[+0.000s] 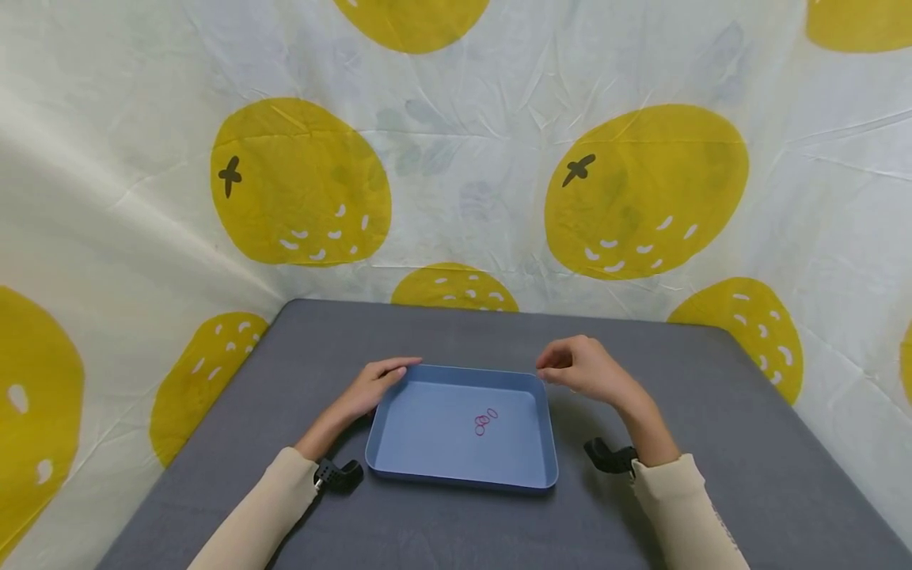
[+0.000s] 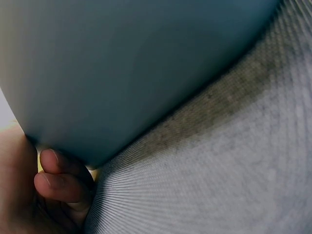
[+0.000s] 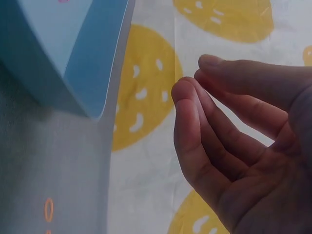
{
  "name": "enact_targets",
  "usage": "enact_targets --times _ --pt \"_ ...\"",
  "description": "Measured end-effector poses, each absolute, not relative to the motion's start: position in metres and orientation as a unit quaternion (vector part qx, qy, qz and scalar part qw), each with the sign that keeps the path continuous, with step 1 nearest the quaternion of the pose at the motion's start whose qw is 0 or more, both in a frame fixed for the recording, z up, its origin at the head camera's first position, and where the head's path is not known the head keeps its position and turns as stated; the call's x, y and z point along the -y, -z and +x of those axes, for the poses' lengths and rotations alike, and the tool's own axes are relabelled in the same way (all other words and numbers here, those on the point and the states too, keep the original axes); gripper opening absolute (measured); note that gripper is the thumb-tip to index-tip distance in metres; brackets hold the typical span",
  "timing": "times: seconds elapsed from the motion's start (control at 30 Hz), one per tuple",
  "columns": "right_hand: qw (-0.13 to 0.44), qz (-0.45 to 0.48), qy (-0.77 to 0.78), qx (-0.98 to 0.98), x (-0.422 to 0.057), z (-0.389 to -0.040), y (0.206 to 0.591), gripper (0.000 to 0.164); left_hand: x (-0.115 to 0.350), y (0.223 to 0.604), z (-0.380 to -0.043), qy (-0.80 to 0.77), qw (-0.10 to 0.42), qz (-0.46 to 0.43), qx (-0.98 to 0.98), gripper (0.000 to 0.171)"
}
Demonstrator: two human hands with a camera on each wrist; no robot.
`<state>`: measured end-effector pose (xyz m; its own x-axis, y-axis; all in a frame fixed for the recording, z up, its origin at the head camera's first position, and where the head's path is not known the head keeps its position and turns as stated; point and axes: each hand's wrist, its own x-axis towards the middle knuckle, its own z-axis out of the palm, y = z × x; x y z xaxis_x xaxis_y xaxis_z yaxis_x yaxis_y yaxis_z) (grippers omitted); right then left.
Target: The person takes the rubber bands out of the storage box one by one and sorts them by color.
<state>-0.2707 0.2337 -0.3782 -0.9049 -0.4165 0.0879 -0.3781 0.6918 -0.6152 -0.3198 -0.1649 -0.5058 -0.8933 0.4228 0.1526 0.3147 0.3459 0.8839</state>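
A shallow blue tray (image 1: 456, 467) lies on the grey table. My left hand (image 1: 372, 389) holds it at the far left corner, thumb at the rim. In the left wrist view, curled fingers (image 2: 56, 187) sit against the tray's outer wall (image 2: 136, 73), near its lower edge. Several thin red rings (image 1: 481, 420) lie together on the tray floor, right of the middle. Over the far right corner is my right hand (image 1: 586, 370), its fingers loosely bent and thumb close to the fingertips. Nothing shows between them in the right wrist view.
One small orange ring (image 3: 48, 210) lies on the table outside the tray in the right wrist view, with part of another at the frame's bottom edge. A white cloth (image 1: 466, 214) with yellow fruit prints hangs behind the table. Each wrist wears a black camera mount (image 1: 610, 456).
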Motion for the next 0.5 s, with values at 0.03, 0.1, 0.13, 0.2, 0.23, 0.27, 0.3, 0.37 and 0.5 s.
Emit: enact_targets --times 0.03,0.1,0.13,0.2,0.23,0.27,0.3,0.37,0.5 --pt "0.032 -0.218 0.329 -0.918 -0.230 -0.271 0.378 0.011 0.165 0.505 -0.320 -0.526 0.052 0.225 -0.819 0.037" --pt "0.036 -0.227 0.333 -0.915 -0.223 -0.272 0.378 0.012 0.165 0.504 -0.319 -0.527 0.052 0.224 -0.818 0.037" --pt "0.037 -0.232 0.336 -0.912 -0.219 -0.273 0.379 0.013 0.166 0.504 -0.319 -0.527 0.052 0.222 -0.819 0.037" --pt "0.044 -0.241 0.343 -0.907 -0.212 -0.274 0.379 0.014 0.166 0.504 -0.319 -0.524 0.049 0.226 -0.820 0.038" --pt "0.048 -0.246 0.348 -0.903 -0.208 -0.276 0.380 0.015 0.166 0.504 -0.318 -0.525 0.049 0.225 -0.819 0.038" --pt "0.054 -0.250 0.353 -0.900 -0.205 -0.277 0.381 0.016 0.166 0.504 -0.318 -0.524 0.048 0.225 -0.820 0.038" --pt "0.058 -0.253 0.357 -0.897 -0.202 -0.278 0.381 0.016 0.166 0.503 -0.318 -0.525 0.049 0.225 -0.819 0.038" --pt "0.064 -0.259 0.360 -0.894 -0.196 -0.279 0.381 0.016 0.166 0.503 -0.318 -0.521 0.048 0.228 -0.821 0.038" --pt "0.067 -0.268 0.363 -0.890 -0.188 -0.282 0.381 0.016 0.166 0.503 -0.319 -0.520 0.053 0.231 -0.820 0.038"
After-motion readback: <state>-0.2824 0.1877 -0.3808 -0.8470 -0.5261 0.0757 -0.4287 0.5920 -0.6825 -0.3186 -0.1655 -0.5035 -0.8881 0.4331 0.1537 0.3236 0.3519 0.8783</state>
